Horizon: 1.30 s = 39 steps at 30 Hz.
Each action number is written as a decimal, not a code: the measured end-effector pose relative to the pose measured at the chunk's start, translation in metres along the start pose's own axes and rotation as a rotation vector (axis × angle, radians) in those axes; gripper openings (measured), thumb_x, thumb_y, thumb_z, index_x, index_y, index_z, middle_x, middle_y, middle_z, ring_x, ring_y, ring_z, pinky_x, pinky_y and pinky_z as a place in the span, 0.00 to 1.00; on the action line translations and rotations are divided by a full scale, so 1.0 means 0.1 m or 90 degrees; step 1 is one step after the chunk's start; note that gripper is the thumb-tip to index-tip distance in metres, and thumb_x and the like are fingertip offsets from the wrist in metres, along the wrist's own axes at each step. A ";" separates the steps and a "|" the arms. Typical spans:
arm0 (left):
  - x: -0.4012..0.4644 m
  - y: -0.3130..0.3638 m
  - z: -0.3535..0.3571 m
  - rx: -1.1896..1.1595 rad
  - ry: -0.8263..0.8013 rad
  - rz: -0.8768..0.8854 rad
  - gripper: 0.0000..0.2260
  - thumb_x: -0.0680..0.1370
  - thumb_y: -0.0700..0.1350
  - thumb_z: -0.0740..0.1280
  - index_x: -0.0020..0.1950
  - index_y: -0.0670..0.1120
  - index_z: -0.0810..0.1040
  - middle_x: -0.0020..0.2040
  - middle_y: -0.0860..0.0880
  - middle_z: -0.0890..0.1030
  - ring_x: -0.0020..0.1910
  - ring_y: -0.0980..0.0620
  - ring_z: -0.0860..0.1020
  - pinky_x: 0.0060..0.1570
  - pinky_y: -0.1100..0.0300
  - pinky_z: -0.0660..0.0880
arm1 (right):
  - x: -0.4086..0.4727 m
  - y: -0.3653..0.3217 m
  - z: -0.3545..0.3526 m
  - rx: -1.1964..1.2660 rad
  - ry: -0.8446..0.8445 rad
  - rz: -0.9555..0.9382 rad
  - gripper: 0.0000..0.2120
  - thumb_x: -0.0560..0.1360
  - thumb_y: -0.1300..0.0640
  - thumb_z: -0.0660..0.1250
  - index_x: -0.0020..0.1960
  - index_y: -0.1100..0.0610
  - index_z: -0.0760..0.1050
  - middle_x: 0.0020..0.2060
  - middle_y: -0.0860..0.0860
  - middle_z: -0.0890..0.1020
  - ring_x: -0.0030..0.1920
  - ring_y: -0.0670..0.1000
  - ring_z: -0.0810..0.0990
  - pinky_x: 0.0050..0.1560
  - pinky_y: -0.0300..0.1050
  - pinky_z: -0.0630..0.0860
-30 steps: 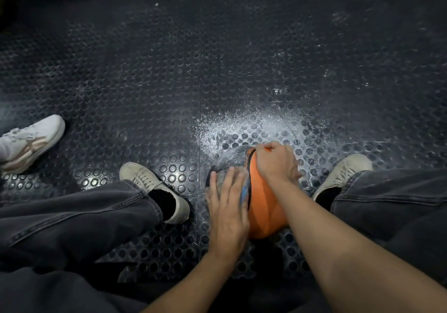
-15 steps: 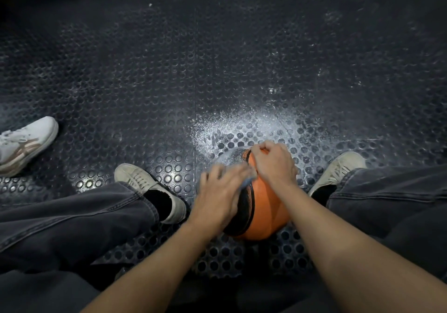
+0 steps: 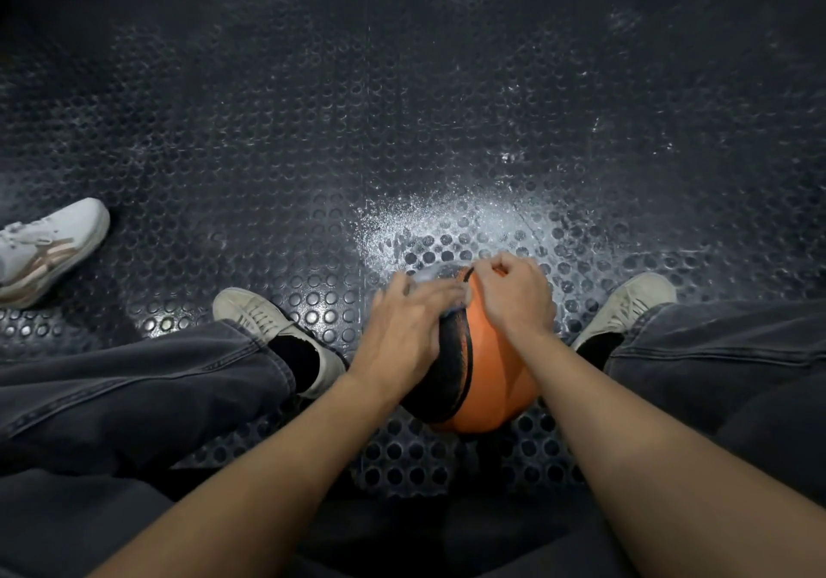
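The ball (image 3: 491, 381) sits on the floor (image 3: 313, 130), the right hand (image 3: 514, 300) gripping its top with curled fingers to steady it while the flat left hand (image 3: 402, 331) presses a cloth (image 3: 429, 274) against its upper side, wiping.

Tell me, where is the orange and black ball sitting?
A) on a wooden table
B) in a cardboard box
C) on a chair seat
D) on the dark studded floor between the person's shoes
D: the ball rests on the studded floor between the left shoe and the right shoe, with the left hand and the right hand on its top.
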<state>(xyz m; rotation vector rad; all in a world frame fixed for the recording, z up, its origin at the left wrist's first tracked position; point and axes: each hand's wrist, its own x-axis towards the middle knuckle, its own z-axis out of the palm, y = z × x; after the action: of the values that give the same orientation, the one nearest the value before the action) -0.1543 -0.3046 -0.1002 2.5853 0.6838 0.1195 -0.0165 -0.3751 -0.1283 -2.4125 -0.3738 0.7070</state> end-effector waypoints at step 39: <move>-0.09 -0.08 -0.30 -0.073 -0.159 0.217 0.11 0.76 0.42 0.67 0.57 0.52 0.82 0.56 0.58 0.82 0.42 0.69 0.67 0.47 0.77 0.64 | 0.02 0.05 -0.14 -0.023 -0.069 -0.104 0.17 0.82 0.50 0.62 0.37 0.54 0.74 0.44 0.45 0.77 0.37 0.45 0.74 0.34 0.34 0.66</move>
<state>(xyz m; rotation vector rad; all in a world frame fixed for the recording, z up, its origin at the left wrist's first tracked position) -0.1718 -0.2909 -0.0772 2.5241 0.1392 -0.0552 -0.0061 -0.3845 -0.1222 -2.3508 -0.6246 0.7654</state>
